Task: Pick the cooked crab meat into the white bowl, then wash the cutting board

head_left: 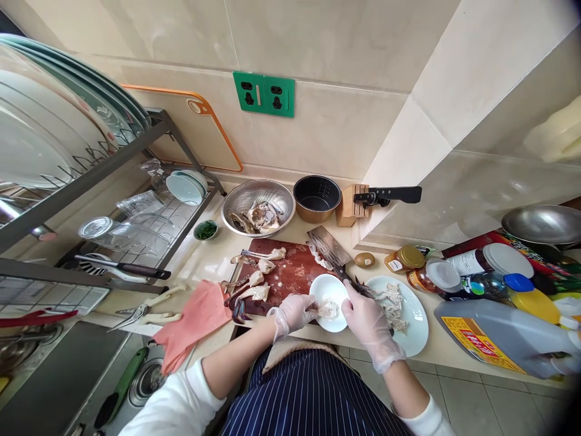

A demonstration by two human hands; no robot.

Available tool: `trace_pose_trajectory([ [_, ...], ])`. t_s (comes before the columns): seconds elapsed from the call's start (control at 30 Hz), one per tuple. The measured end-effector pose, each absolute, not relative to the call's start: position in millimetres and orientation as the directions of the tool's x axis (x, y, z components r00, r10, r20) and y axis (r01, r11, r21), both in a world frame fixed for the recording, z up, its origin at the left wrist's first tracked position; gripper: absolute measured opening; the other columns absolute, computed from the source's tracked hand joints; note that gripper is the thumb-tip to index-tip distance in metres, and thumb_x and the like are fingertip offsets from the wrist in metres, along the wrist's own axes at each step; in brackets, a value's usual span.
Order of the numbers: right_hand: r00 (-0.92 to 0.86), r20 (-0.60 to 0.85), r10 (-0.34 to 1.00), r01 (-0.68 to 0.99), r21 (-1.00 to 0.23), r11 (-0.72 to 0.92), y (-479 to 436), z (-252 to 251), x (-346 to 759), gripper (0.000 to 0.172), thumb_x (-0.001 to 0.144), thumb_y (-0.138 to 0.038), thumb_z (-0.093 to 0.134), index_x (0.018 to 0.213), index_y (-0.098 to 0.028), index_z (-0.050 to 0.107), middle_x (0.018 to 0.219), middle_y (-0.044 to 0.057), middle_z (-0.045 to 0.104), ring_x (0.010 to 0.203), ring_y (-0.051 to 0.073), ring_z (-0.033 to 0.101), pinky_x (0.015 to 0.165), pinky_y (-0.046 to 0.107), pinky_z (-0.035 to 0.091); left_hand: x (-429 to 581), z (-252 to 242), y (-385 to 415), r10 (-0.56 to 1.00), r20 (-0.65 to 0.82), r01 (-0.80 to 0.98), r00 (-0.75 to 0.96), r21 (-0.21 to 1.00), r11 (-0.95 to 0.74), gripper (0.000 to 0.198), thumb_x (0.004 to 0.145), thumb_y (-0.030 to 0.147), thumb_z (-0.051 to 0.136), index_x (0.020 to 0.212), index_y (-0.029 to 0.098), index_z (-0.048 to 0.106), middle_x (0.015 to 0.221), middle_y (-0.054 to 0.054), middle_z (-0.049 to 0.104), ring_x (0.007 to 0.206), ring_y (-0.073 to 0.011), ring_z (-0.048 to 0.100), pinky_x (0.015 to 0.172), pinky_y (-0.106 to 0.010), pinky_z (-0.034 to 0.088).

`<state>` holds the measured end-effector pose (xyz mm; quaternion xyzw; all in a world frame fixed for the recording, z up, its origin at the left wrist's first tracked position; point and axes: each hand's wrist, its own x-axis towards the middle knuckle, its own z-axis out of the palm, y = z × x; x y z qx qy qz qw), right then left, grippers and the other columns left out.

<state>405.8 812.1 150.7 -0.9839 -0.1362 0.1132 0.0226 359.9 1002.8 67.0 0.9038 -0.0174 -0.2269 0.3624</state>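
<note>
Both my hands wear clear plastic gloves and meet over a small white bowl at the counter's front edge. My left hand pinches a pale piece of crab above the bowl. My right hand is closed around a thin dark tool that I cannot name, its tip pointing up and left. Right of the bowl a white plate holds picked shell pieces. Behind the bowl a dark red cutting board carries several crab parts and a cleaver.
A metal colander with crab shells, a dark pot and a knife block stand at the back. Jars, bottles and a large jug crowd the right. A dish rack, scissors, a pink cloth and the sink lie left.
</note>
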Motion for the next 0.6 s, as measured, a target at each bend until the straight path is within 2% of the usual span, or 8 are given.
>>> trace_pose_trajectory([
  [0.1,0.937,-0.214,0.275,0.264,-0.076,-0.961,812,154,406,0.053,0.088,-0.019,0.046,0.14,-0.02,0.052,0.073,0.01,0.074,0.063,0.021,0.068,0.054,0.025,0.04,362,76,1001,-0.144,-0.492,0.288,0.858,0.695,-0.659,0.026,0.086,0.039,0.057,0.098,0.019,0.069,0.092,-0.002,0.072,0.081,-0.0173,0.064,0.07,-0.023,0.047],
  [0.17,0.933,-0.211,0.293,0.284,-0.071,-0.956,812,155,405,0.053,0.088,-0.02,0.046,0.141,-0.02,0.052,0.073,0.01,0.074,0.063,0.021,0.068,0.054,0.025,0.04,365,84,998,-0.118,-0.548,0.355,0.828,0.675,-0.647,0.03,0.089,0.039,0.051,0.1,0.017,0.069,0.09,-0.003,0.071,0.078,-0.0171,0.064,0.067,-0.024,0.048],
  [0.23,0.927,-0.215,0.306,0.3,-0.062,-0.952,814,156,404,0.053,0.088,-0.02,0.045,0.14,-0.02,0.052,0.072,0.01,0.074,0.064,0.022,0.069,0.054,0.025,0.04,367,92,994,-0.121,-0.541,0.302,0.833,0.626,-0.719,0.031,0.091,0.039,0.048,0.098,0.018,0.07,0.089,-0.004,0.071,0.079,-0.0185,0.065,0.071,-0.026,0.048],
  [0.33,0.928,-0.217,0.304,0.299,-0.057,-0.953,815,154,402,0.051,0.087,-0.019,0.046,0.137,-0.021,0.056,0.071,0.01,0.074,0.064,0.021,0.069,0.055,0.025,0.04,370,100,989,-0.118,-0.441,0.11,0.89,0.459,-0.882,0.033,0.093,0.04,0.045,0.094,0.021,0.072,0.094,-0.007,0.071,0.084,-0.0228,0.066,0.081,-0.034,0.047],
  [0.43,0.934,-0.201,0.297,0.291,-0.059,-0.955,814,153,402,0.049,0.087,-0.019,0.048,0.135,-0.022,0.058,0.069,0.009,0.074,0.061,0.019,0.068,0.054,0.023,0.039,372,101,987,-0.104,-0.382,0.038,0.918,0.346,-0.937,0.036,0.095,0.038,0.039,0.098,0.022,0.072,0.098,-0.01,0.071,0.088,-0.0252,0.067,0.085,-0.039,0.046],
  [0.5,0.938,-0.184,0.295,0.288,-0.062,-0.955,813,152,402,0.049,0.087,-0.019,0.047,0.135,-0.022,0.058,0.069,0.009,0.074,0.06,0.019,0.067,0.053,0.024,0.038,372,98,989,-0.127,-0.382,0.036,0.915,0.393,-0.919,0.037,0.096,0.038,0.039,0.099,0.021,0.072,0.097,-0.01,0.072,0.09,-0.0253,0.067,0.086,-0.038,0.045],
  [0.6,0.944,-0.163,0.287,0.278,-0.077,-0.957,811,152,403,0.049,0.087,-0.018,0.047,0.135,-0.022,0.058,0.07,0.009,0.074,0.06,0.018,0.067,0.052,0.023,0.036,368,91,996,-0.134,-0.385,0.122,0.913,0.571,-0.812,0.032,0.094,0.037,0.044,0.1,0.022,0.072,0.098,-0.007,0.074,0.089,-0.0223,0.066,0.083,-0.031,0.047],
])
